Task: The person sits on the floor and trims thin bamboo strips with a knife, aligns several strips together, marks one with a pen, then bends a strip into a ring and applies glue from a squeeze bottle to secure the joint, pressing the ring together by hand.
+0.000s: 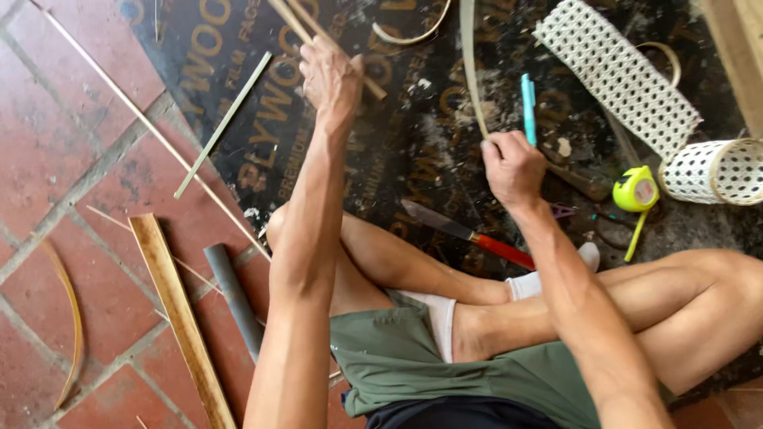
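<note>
Head camera view, looking down at a person sitting cross-legged on the floor. The left hand [330, 79] is stretched far forward, its fingers curled shut around a pair of thin bamboo sticks [296, 22] that run up and to the left from the knuckles, out of the frame. The right hand [513, 167] is nearer the body, fingers closed in a fist around a flat bamboo strip [470, 67] and a teal pen [528, 107]; the strip rises from the fist's left side and curves up out of view, and the pen stands just beside it, above the knuckles. Below the right fingers, near the wrist, a knife with a red handle [465, 232] lies on a dark printed board [262, 135]. To the right of those fingers sit a yellow tape measure [635, 191], a flat piece of white woven cane [616, 71] and a white woven cane cylinder [711, 171]. Well left of the left fingers, a wooden slat [179, 314] and a grey tube [233, 294] rest on red floor tiles [48, 119].
</note>
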